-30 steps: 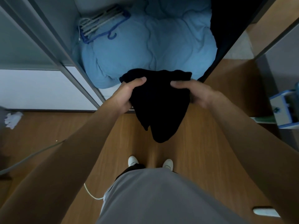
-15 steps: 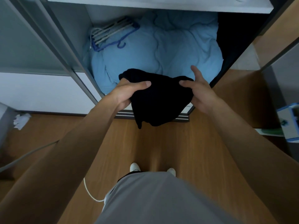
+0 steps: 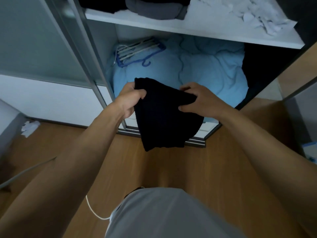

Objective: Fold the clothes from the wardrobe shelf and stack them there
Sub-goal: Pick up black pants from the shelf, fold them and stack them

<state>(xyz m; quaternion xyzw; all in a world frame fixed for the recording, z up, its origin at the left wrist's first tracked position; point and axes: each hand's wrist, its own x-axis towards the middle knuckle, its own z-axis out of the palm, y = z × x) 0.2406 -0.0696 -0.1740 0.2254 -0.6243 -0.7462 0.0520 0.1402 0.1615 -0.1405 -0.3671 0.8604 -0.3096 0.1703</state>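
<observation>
Nearest the camera, a white cable (image 3: 93, 211) lies on the wooden floor (image 3: 171, 169) at the near left. Above the floor, in front of the wardrobe's lower opening, both hands hold a black garment (image 3: 164, 121) clear of every surface. The left hand (image 3: 130, 98) grips its upper left corner with curled fingers. The right hand (image 3: 199, 98) pinches its upper right edge, thumb on the near face and fingers over the top. The garment hangs below the hands as a compact, roughly rectangular bundle, so it appears to be folded at least once; the layer count cannot be read in the dark cloth. Behind it, a blue duvet (image 3: 205, 73) fills the lower compartment, with hangers (image 3: 135, 50) resting on its far left. Farther and higher, the white shelf (image 3: 171, 27) carries grey clothes (image 3: 154, 9) at the left and a crumpled white cloth (image 3: 248, 16) at the right. Judged step: the fold on this garment is being finished or is finished, and placement has not yet begun. The next move calls for raising the bundle to shelf height with both grips maintained so the layers do not open, then setting it flat on or beside the grey clothes. The white cloth looks unfolded and probably remains to be done.
</observation>
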